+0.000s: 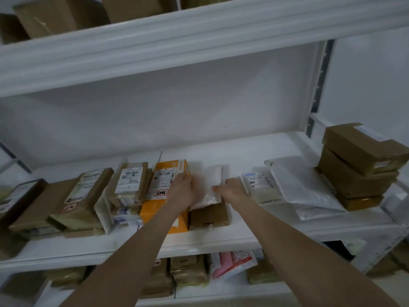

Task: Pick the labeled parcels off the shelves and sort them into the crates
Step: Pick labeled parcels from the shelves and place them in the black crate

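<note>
Shelf (pixel 210 242) before us, our left hand (pixel 181 189) gripping the left edge of a white bag (pixel 209 185), our right hand (pixel 230 187) pinching its right edge, bag atop a brown box (pixel 209 216)

Plain white painted wall (pixel 188 103) fills mid-frame. It is smooth, with one tiny dark speck low near centre and soft shadow wedges across it from the upper right. Grey slotted metal upright post (pixel 321 72) runs top to bottom right of centre, with a row of small holes along it. White wall stretch (pixel 371 80) lies right of the post, bare and evenly lit. Dark grey diagonal strip (pixel 11 154) at the far left edge is only partly in view. Pale beige tiled floor (pixel 391 284) shows in the lower right corner, blurred. Dark navy shape (pixel 335 248) sits low at right, too dim to identify.
</note>
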Demonstrator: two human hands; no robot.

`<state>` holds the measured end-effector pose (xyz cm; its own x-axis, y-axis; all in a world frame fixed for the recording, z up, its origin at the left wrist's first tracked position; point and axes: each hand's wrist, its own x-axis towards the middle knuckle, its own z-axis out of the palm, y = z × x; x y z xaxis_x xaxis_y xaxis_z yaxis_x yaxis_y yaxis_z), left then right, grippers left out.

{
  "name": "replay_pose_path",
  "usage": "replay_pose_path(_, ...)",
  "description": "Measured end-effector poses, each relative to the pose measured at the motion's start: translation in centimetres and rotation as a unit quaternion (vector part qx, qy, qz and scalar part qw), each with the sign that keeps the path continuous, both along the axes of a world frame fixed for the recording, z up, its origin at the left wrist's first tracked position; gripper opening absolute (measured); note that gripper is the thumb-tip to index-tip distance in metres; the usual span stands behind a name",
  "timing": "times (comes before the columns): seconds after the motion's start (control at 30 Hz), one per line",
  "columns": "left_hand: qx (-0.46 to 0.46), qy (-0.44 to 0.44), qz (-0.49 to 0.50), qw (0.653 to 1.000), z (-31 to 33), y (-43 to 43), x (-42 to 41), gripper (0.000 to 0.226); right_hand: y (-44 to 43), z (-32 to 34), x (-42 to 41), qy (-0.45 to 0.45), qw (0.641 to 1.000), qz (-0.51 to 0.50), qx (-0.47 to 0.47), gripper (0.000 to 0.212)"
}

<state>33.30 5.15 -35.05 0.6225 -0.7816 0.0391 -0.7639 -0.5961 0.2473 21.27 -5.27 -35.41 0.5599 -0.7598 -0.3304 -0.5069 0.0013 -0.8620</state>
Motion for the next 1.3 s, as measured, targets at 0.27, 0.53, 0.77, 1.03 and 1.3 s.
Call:
replay_pose_path(0.27,-0.253,0.274,0.125,0.919,4.2,-0.6,0.7,0.048,-2.1,2.8,-0.8,-0.043,0.990,-0.026,-0.134,0.017)
replay_pose_path(0.53,-0.347,0.641,0.178,0.661,7.6,-1.0,0.7,0.050,-4.5,4.1,-3.4,-0.062,0.954,-0.007,-0.293,0.014)
replay_pose_path(0.77,-0.342,0.583,0.184,0.713,5.5,-2.3,-0.9,0.015,-4.7,3.1,-4.3,-0.041,0.965,-0.052,-0.255,0.027)
replay_pose_path(1.03,-0.304,0.587,0.154,0.734,3.3,-4.0,-3.4,0.024,-3.4,2.4,-4.5,-0.148,0.985,-0.076,0.037,0.078)
replay_pose_path(1.3,-0.239,0.537,0.125,0.799,0.7,-6.1,-7.2,0.047,-5.8,2.4,-7.3,0.093,0.966,-0.060,-0.233,0.060)
